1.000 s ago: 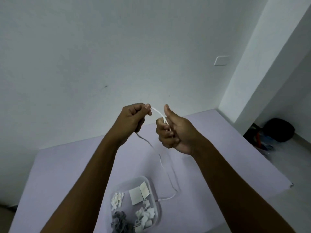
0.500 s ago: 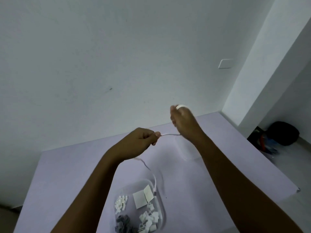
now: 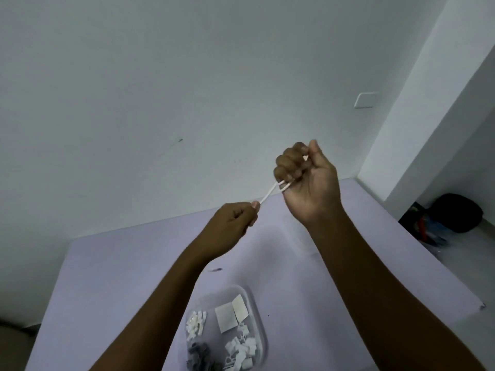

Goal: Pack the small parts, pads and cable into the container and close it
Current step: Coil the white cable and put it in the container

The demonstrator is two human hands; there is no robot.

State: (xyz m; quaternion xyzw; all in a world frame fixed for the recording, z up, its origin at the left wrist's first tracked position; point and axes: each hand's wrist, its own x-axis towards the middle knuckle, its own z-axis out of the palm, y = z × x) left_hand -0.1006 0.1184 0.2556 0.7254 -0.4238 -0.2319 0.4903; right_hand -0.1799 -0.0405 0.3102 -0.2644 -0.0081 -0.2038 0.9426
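Both hands raised, coiling cable (image 3: 270,194): right hand (image 3: 308,183) clenched round loops, left hand (image 3: 233,223) pinching free end. Below wrists, open container (image 3: 261,328) holds parts (image 3: 242,352), pads (image 3: 231,315). Cable, closing left.

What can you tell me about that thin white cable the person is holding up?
The cable is a thin white cord, plastic-looking and flexible. A short straight stretch runs taut between the left hand, which pinches it, and the raised right hand, where loops seem gathered in the closed fingers. It hangs above the table, touching only the hands.
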